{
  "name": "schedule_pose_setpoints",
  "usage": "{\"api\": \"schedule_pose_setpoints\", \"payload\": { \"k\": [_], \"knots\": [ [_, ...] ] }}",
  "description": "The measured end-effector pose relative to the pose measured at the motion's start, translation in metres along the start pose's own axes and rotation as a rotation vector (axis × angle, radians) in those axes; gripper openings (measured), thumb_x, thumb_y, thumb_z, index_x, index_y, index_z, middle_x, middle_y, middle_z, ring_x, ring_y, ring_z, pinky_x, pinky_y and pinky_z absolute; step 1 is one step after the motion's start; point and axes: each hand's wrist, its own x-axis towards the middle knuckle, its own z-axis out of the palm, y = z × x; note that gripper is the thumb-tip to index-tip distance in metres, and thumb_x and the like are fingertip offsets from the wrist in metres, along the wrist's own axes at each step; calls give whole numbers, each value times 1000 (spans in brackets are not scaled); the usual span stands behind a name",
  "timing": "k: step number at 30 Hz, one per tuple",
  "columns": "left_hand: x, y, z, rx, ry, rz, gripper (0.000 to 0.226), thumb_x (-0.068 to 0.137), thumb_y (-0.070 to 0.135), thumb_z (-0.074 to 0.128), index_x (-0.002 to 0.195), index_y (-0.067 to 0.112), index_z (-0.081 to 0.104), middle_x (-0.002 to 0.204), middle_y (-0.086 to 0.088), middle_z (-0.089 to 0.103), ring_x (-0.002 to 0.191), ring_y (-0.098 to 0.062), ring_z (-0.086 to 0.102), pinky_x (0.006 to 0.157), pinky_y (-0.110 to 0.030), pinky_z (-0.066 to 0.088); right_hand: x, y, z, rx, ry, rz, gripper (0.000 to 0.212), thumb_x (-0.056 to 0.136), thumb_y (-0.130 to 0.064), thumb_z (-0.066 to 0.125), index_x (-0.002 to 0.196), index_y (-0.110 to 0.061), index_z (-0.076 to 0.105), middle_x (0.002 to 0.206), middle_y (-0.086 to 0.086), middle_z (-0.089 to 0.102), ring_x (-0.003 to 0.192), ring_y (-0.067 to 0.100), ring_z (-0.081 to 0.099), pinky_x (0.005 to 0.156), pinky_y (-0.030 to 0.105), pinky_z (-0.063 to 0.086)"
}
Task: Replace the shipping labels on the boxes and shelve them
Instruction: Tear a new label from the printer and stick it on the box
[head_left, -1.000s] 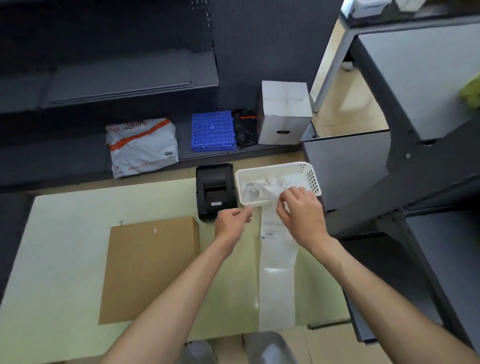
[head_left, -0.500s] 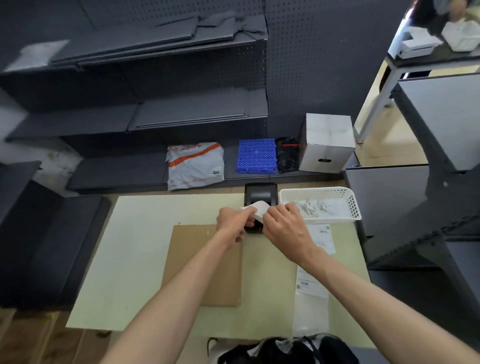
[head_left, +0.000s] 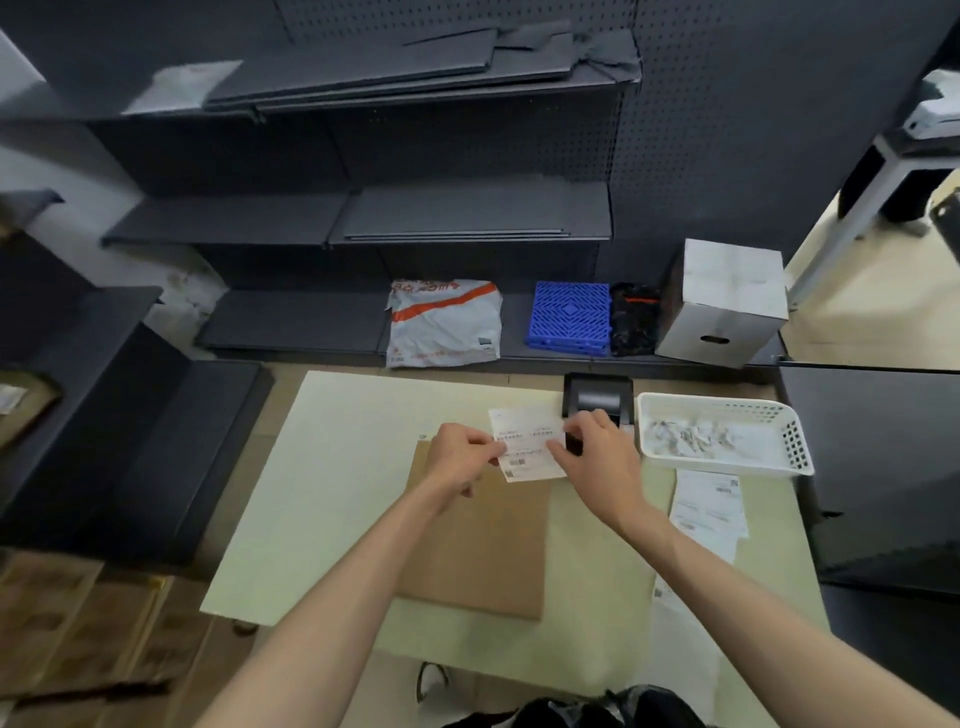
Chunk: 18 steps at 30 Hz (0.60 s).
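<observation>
Now both hands hold one shipping label above the far end of the flat cardboard box on the counter: the left hand pinches its left edge, the right hand grasps its right edge.

The scene is viewed by a single head-worn wide-angle camera, aimed forward and down over the table, with the dark shelving seen close beyond it.

Matt brown cardboard box, white paper label, perforated, seemingly plastic basket, matt table.
</observation>
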Motion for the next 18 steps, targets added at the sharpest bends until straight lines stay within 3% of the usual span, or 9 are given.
{"api": "schedule_pose_setpoints", "payload": {
  "k": [4, 7, 10, 12, 18],
  "knots": [
    [5, -23, -38, -1, -65, 14, 12, 92, 23, 72, 90, 12, 78, 80, 2, 75, 56, -16, 42, 40, -23, 32, 3, -27, 24, 453, -131, 291, 16, 86, -26, 73, 79, -22, 60, 79, -9, 59, 74, 12, 55, 67, 27, 44],
    [10, -43, -65, -22, -100, 11, 11, 92, 21, 72, 89, 12, 77, 80, 1, 75, 57, -17, 41, 41, -22, 31, -3, -47, 43, 659, -114, 418, 19, 83, -17, 75, 68, -18, 63, 69, -8, 62, 68, 11, 54, 64, 23, 42],
    [18, -62, -88, -53, -119, 4, 12, 92, 20, 73, 86, 10, 78, 83, -2, 75, 56, -17, 41, 42, -23, 31, -13, -68, 58, 761, -72, 512, 9, 82, -14, 74, 76, -8, 71, 79, -1, 72, 65, 7, 57, 59, 19, 43],
    [23, -76, -99, -57, -165, -4, 12, 91, 20, 74, 88, 9, 77, 84, -4, 76, 57, -17, 44, 43, -23, 31, -22, -81, 68, 769, -34, 549, 11, 83, -13, 73, 74, -7, 69, 73, -1, 68, 62, 8, 54, 58, 19, 41],
    [29, -102, -115, -28, -311, -4, 12, 91, 20, 74, 86, 9, 77, 58, 11, 62, 60, -15, 45, 44, -20, 30, -48, -91, 95, 766, 27, 628, 10, 80, -8, 75, 79, -13, 66, 71, -6, 61, 66, 10, 55, 61, 22, 42]
  ]
}}
